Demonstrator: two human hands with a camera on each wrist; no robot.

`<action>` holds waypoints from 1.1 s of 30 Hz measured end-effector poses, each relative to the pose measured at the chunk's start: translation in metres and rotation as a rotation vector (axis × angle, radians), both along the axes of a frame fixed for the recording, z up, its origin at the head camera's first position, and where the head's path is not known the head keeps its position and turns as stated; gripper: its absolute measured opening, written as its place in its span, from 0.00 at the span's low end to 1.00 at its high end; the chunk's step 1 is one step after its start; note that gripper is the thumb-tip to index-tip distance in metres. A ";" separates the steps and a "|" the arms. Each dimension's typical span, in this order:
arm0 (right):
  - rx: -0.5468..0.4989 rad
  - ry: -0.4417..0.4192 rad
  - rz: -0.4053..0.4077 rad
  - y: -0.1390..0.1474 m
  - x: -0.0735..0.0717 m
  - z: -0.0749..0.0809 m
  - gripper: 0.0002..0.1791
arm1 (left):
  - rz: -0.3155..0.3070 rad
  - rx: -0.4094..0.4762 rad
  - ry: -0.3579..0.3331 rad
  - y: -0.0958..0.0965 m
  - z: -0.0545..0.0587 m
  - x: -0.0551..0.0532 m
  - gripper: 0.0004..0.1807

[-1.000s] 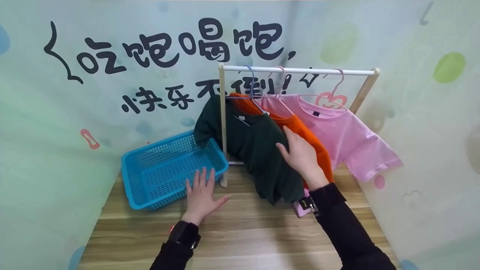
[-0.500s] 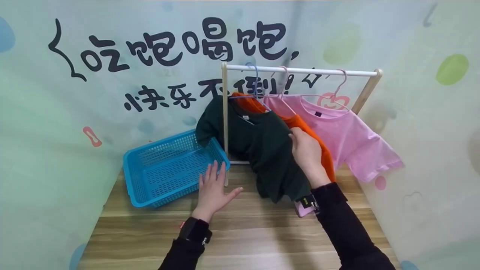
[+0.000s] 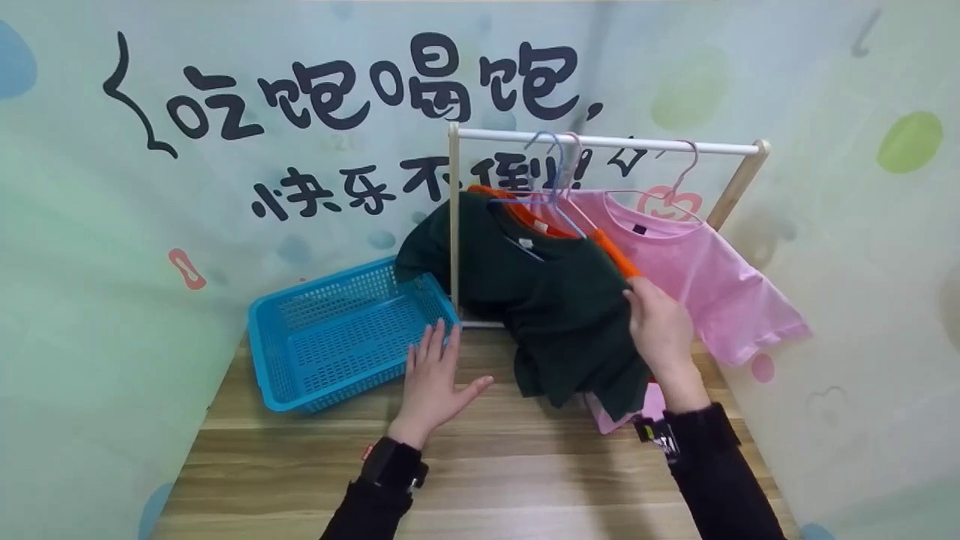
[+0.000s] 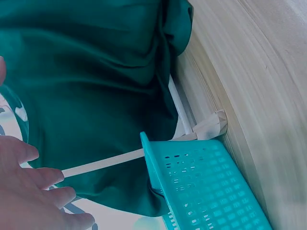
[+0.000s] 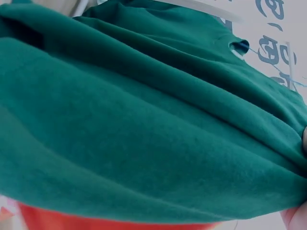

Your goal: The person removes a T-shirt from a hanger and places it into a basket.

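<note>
A dark green T-shirt [image 3: 555, 300] hangs on a blue hanger [image 3: 559, 169] at the left part of the rack. My right hand [image 3: 664, 326] pinches the right sleeve side of this shirt and draws the cloth taut. In the right wrist view the stretched green cloth [image 5: 144, 124] fills most of the picture, with the fingertips at the right edge. Spread-fingered, my left hand [image 3: 435, 382] hovers by the near right corner of the blue basket [image 3: 259, 360], holding nothing. Behind the green shirt, an orange T-shirt [image 3: 619, 255] is mostly hidden.
A small clothes rack with a white top bar [image 3: 615, 141] and wooden posts [image 3: 454, 217] stands on the wood-grain table [image 3: 510, 480]. On its right side hangs a pink T-shirt [image 3: 720, 262]. A printed wall [image 3: 225, 187] closes off the back.
My right hand has taken hold of the green T-shirt and moved right, sliding its hanger along the bar toward the orange one's. The left hand has shifted slightly right, fingers still spread.
</note>
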State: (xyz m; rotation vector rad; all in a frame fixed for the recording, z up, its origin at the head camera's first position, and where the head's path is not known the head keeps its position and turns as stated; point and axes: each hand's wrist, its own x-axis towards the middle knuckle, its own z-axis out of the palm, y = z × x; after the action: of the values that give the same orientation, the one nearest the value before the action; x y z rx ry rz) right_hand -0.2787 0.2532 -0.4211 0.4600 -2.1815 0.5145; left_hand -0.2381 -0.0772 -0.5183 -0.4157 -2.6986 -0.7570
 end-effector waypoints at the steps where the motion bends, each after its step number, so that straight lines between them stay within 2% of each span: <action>1: 0.003 0.007 0.000 0.004 0.004 -0.004 0.06 | -0.002 0.000 0.001 0.000 0.000 0.000 0.53; 10: 0.010 0.061 0.040 0.037 0.037 -0.044 0.10 | -0.006 -0.017 0.018 0.001 0.001 0.000 0.53; 14: 0.027 0.053 0.079 0.051 0.048 -0.059 0.11 | -0.008 -0.010 0.020 0.001 0.005 -0.001 0.52; 16: 0.039 0.043 0.106 0.057 0.050 -0.066 0.06 | -0.016 0.005 0.028 0.002 0.008 -0.002 0.51; 17: 0.047 0.035 0.118 0.060 0.050 -0.068 0.07 | -0.018 0.006 0.032 0.002 0.009 -0.002 0.51; 20: 0.064 0.033 0.154 0.067 0.052 -0.074 0.21 | -0.028 0.012 0.041 0.001 0.012 -0.005 0.50; 22: 0.076 0.042 0.178 0.070 0.052 -0.077 0.25 | -0.027 0.007 0.052 0.001 0.012 -0.007 0.49; 29: 0.091 0.044 0.273 0.075 0.053 -0.081 0.22 | -0.020 0.005 0.144 0.002 0.015 -0.009 0.46; 33: 0.119 0.054 0.309 0.073 0.052 -0.081 0.22 | -0.077 0.028 0.224 0.014 0.026 -0.003 0.44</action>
State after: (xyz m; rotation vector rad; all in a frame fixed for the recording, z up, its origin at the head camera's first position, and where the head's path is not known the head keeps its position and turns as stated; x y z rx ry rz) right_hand -0.2266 0.3260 -0.5025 0.8746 -2.1074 0.5314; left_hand -0.2409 -0.0636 -0.4919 -0.5644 -2.4736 -0.7210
